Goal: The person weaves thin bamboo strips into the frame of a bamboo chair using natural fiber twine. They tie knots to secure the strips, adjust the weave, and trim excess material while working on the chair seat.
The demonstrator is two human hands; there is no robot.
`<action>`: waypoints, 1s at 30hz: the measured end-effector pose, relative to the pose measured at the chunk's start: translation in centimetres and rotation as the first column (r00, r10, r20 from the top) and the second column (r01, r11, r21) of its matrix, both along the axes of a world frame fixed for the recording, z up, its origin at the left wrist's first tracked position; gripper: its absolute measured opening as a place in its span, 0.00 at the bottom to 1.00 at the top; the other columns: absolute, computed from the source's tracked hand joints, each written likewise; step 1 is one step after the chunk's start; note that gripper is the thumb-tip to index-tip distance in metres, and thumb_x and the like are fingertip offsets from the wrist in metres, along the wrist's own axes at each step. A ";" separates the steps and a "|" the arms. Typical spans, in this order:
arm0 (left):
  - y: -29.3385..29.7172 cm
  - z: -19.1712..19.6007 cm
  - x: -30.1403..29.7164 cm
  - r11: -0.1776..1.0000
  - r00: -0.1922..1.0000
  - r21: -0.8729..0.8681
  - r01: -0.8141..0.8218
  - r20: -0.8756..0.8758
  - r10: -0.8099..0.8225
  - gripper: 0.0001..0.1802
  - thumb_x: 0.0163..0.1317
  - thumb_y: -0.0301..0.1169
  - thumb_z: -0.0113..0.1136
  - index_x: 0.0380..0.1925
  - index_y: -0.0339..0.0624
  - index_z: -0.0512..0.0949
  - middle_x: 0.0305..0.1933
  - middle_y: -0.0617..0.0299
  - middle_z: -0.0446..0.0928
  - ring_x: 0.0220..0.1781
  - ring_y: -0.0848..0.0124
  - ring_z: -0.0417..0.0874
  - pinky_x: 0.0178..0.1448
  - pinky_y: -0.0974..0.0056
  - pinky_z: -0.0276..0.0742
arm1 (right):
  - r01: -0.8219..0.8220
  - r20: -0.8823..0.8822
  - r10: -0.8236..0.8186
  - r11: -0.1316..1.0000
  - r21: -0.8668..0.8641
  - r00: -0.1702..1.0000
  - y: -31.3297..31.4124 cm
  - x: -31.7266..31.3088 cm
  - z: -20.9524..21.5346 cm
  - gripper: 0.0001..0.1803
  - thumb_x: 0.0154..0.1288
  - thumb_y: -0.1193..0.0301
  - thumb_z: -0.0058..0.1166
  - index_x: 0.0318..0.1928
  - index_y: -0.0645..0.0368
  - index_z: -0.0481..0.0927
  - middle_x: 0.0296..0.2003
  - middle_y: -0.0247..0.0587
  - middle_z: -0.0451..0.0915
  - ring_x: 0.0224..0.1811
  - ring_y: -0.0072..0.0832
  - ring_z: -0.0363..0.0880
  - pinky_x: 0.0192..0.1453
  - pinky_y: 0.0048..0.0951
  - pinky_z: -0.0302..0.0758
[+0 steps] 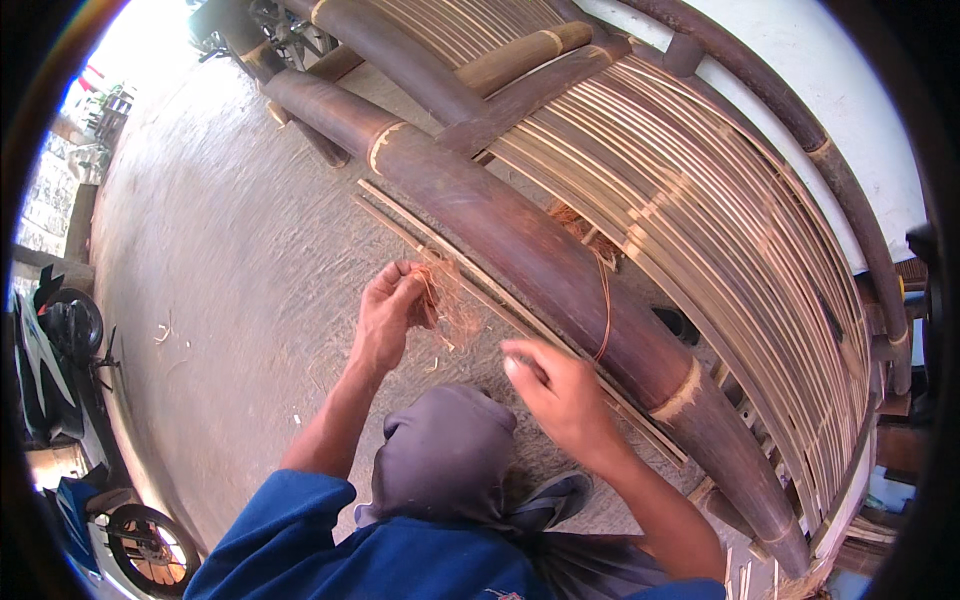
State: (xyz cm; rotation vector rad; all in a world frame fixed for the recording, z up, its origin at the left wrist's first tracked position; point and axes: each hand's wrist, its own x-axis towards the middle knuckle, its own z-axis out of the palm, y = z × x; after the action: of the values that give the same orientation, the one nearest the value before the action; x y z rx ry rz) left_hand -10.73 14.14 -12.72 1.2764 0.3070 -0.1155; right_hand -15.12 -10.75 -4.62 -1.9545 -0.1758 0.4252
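Pinching a tangle of reddish fibre [450, 300], the left hand [388, 312] has its grip clamped (thin strands trailing beside it); the right hand [562, 392], curled closed below, draws a strand [604, 300] looped around the dark bamboo pole [520, 240].

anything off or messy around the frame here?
Minor only: loose fibre scraps lie scattered on the concrete floor to the left. The left hand holds a tangled tuft of reddish fibre; the right hand pinches a strand by the bamboo frame. No visible damage.

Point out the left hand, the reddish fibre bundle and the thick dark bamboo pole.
left hand [385, 310]: head view, back of the hand.
reddish fibre bundle [455, 308]: head view, loose middle strands.
thick dark bamboo pole [520, 235]: head view, mid-length surface.
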 end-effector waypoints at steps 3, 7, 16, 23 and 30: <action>-1.6 0.7 -0.8 0.999 0.999 -0.021 0.033 -0.012 -0.034 0.08 0.77 0.34 0.57 0.46 0.42 0.78 0.35 0.65 0.81 0.33 0.76 0.82 0.37 0.67 0.80 | 0.018 0.145 -0.005 0.996 -0.088 0.989 3.9 2.1 -3.7 0.18 0.73 0.64 0.57 0.55 0.64 0.83 0.34 0.52 0.86 0.36 0.44 0.84 0.43 0.42 0.79; -1.7 0.1 -0.9 0.998 1.000 0.061 0.013 0.019 -0.014 0.08 0.77 0.33 0.56 0.46 0.41 0.77 0.34 0.65 0.82 0.32 0.76 0.82 0.34 0.69 0.78 | 0.065 0.059 -0.062 0.997 -0.035 0.996 6.6 2.7 -6.3 0.18 0.71 0.60 0.59 0.50 0.63 0.84 0.36 0.59 0.86 0.42 0.57 0.86 0.47 0.51 0.79; 0.4 -0.7 0.0 0.996 0.993 0.019 -0.092 -0.069 0.093 0.07 0.75 0.34 0.60 0.43 0.43 0.79 0.36 0.64 0.83 0.35 0.73 0.86 0.37 0.66 0.83 | 0.074 0.097 -0.081 0.995 0.072 0.992 5.0 1.9 -7.1 0.10 0.72 0.67 0.58 0.46 0.60 0.83 0.34 0.53 0.86 0.35 0.42 0.89 0.38 0.39 0.80; -1.0 -1.2 -1.2 0.998 0.997 -0.055 -0.029 -0.079 0.025 0.08 0.74 0.32 0.62 0.43 0.37 0.81 0.37 0.60 0.85 0.36 0.72 0.86 0.42 0.62 0.88 | 0.057 0.340 -0.025 0.995 -0.084 0.940 7.7 3.5 -9.0 0.12 0.70 0.66 0.61 0.48 0.61 0.83 0.37 0.53 0.88 0.38 0.47 0.89 0.40 0.44 0.80; -1.3 -2.1 -1.8 0.999 0.998 -0.047 0.004 -0.062 -0.007 0.08 0.73 0.32 0.63 0.41 0.38 0.82 0.36 0.61 0.85 0.34 0.73 0.85 0.37 0.64 0.87 | 0.078 0.212 -0.065 0.995 -0.054 0.975 8.1 3.3 -11.1 0.10 0.70 0.70 0.59 0.46 0.63 0.81 0.34 0.55 0.86 0.36 0.50 0.88 0.39 0.45 0.80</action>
State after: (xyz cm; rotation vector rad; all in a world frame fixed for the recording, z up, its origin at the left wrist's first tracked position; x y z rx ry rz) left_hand -12.52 12.84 -14.79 1.2286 0.3521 -0.1667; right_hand -11.78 -2.62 -15.70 -2.0593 -0.2292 0.1773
